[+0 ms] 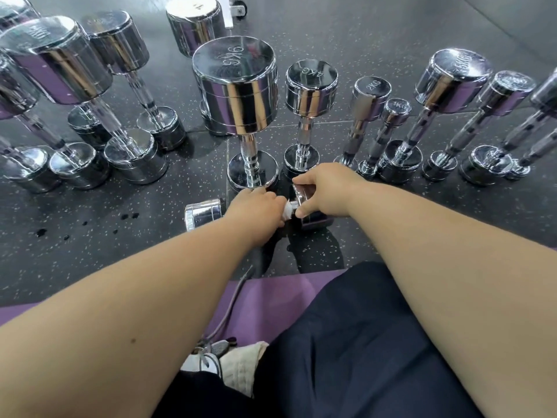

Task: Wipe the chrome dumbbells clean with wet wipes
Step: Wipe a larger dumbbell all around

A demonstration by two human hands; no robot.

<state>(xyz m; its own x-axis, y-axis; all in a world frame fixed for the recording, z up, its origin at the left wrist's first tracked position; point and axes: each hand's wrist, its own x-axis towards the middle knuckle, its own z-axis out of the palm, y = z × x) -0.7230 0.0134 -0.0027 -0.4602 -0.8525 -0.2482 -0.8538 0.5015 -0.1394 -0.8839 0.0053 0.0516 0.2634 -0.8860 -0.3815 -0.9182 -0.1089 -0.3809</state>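
Lying on its side on the black rubber floor (120, 206) flecked with pale specks, just ahead of the knees: a small mirror-bright chrome dumbbell (203, 214) with smooth cylindrical heads. Left hand (256, 209) curled tight over the handle, hiding it completely, with a crumpled white wet wipe (287, 210) bunched under the fingers and peeking out beside the knuckles. Right hand (325, 191) clamped on the right-side head, thumb below and fingers over the top, leaving only a sliver of chrome rim in sight. Left-side head bare, mirroring purple.

Standing on end behind: a thick polished dumbbell stamped 9KG (235, 86), with ringed grooves round the head and a knurled handle; then slimmer ones stamped 4KG (310, 86), 2KG (372, 92) and 1KG (396, 108). More chrome on either side, stampings blurred or cut by the frame edge.

Dark wet drops (129, 216) on the floor to the left. Nearest the camera, a matte purple mat (265, 297), dark trouser cloth (346, 342), and a grey-laced shoe (205, 356) half hidden under the leg.
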